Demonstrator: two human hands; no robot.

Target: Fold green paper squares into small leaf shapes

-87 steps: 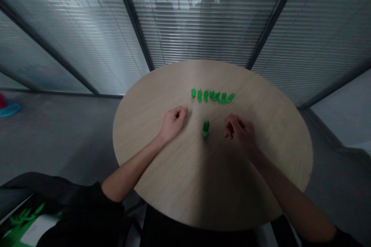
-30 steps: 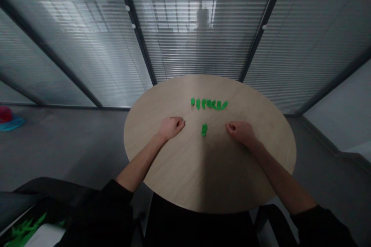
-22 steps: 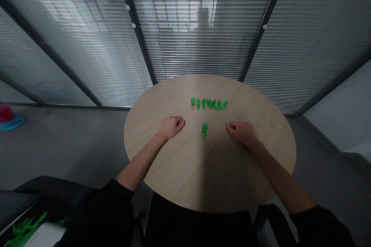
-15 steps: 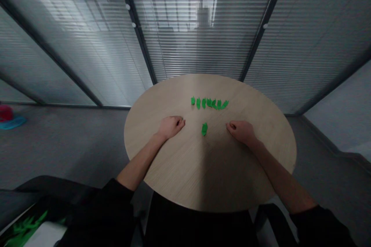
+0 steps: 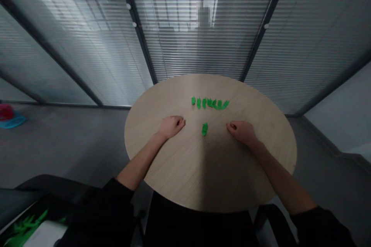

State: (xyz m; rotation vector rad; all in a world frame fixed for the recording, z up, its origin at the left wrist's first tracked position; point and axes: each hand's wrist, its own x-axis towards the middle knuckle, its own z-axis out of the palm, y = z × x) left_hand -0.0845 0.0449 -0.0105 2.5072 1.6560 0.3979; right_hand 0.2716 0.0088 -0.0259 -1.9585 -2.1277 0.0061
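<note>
My left hand (image 5: 172, 126) rests on the round wooden table (image 5: 174, 170), curled into a loose fist with nothing visible in it. On the other side my right hand (image 5: 241, 130) lies in the same way, closed, its thumb side facing inward. Between the two fists, touching neither, is a single small green leaf-like piece (image 5: 205, 129). Farther back, several similar green pieces (image 5: 204, 102) stand side by side in a row, those at the right end close together. Their exact kind is too small to make out.
Glass panels with blinds (image 5: 191, 50) stand right behind the table. At lower left, a bag or box holds green leafy things (image 5: 29, 224) and a white object (image 5: 46, 233). A red and blue item (image 5: 11, 117) is on the floor at far left. Chair armrests flank me.
</note>
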